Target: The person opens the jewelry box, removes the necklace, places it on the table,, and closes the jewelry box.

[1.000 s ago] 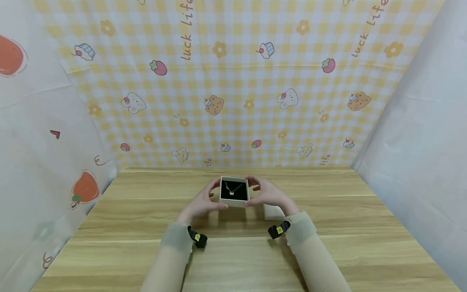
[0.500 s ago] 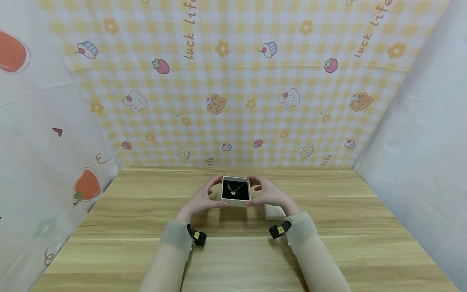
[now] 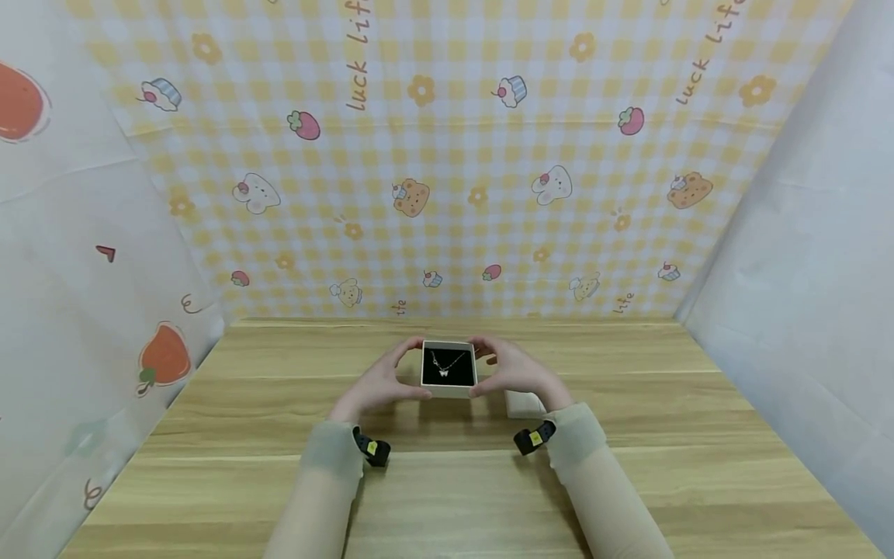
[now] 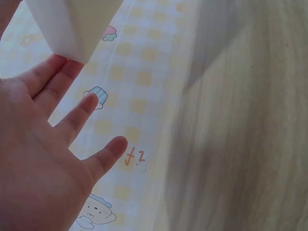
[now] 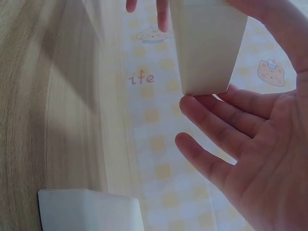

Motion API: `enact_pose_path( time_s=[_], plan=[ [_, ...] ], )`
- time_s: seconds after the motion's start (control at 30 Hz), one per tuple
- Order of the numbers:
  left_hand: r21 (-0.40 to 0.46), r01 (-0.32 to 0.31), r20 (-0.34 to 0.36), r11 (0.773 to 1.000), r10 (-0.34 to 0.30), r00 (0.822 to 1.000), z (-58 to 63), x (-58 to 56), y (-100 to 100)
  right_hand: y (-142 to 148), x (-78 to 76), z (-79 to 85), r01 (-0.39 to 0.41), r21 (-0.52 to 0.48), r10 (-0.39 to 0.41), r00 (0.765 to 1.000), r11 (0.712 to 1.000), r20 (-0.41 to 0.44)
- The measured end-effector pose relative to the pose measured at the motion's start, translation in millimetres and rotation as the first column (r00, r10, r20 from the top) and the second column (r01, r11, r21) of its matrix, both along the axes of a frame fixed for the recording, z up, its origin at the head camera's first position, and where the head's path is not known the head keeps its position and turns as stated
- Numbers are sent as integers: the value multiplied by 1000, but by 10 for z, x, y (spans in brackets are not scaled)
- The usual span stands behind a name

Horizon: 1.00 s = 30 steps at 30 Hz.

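Note:
Both hands hold up a small white jewelry box (image 3: 448,391) over the table in the head view. On its black lining lies a thin chain necklace (image 3: 443,372) with a butterfly pendant. The left hand (image 3: 377,384) grips the box's left side, thumb at the near corner and fingertips at the far one. At the right side the right hand (image 3: 517,368) mirrors that grip. In the left wrist view fingertips touch the edge of the box (image 4: 86,29), other fingers spread away. The right wrist view shows fingers pressed to the box (image 5: 209,53) end.
A white lid-like piece (image 3: 524,404) lies on the wooden table (image 3: 447,505) beside the right wrist. A checked cloth (image 3: 447,155) hangs behind the table, and pale cloth sheets close off both sides.
The box has dipped slightly and tilted, so less of its front wall shows. Both hands keep their grip, and the left forearm has shifted a little to the left.

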<state>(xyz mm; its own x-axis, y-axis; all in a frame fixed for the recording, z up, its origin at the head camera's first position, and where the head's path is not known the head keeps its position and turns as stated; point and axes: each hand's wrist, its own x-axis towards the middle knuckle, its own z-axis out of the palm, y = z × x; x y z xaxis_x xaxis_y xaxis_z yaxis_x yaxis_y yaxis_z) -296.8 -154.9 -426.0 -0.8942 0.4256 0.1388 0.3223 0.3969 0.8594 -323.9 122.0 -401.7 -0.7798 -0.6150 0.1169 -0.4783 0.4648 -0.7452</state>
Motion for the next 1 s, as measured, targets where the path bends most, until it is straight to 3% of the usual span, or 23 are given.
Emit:
enact_pose_path(
  time_s=[1.0],
  plan=[
    [-140, -12, -19, 990, 10, 1000, -35, -28, 16, -41, -12, -100, -4, 117, 3, 1000, 993, 6]
  ],
)
